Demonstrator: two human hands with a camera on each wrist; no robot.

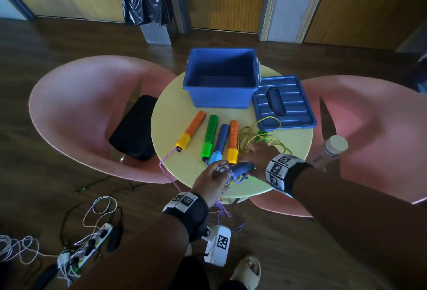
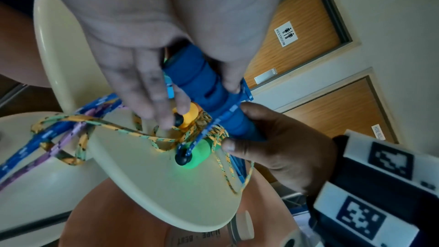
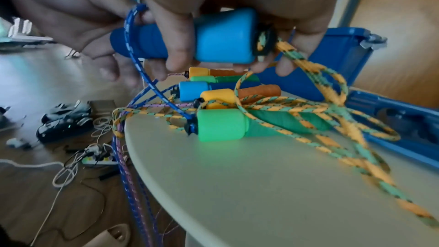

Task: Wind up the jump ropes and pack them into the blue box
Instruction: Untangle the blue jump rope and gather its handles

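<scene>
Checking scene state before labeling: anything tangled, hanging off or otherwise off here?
Yes. The yellow-green rope lies in a loose tangle over the green handle by the right hand. Blue and purple cords hang off the table edge. The blue box is empty, its lid off.

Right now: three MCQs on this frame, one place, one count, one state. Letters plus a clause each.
1. Where is the blue lid?
A. on the box
B. flat on the table, right of the blue box
C. on a chair

2. How many handles lie in the row left of the hands?
A. two
B. four
C. six

3. What does the blue box hold?
A. nothing
B. a coiled rope
C. a bottle

B: the lid lies beside the box on the round table.
B: orange, green, blue, orange.
A: its floor shows bare.
</scene>
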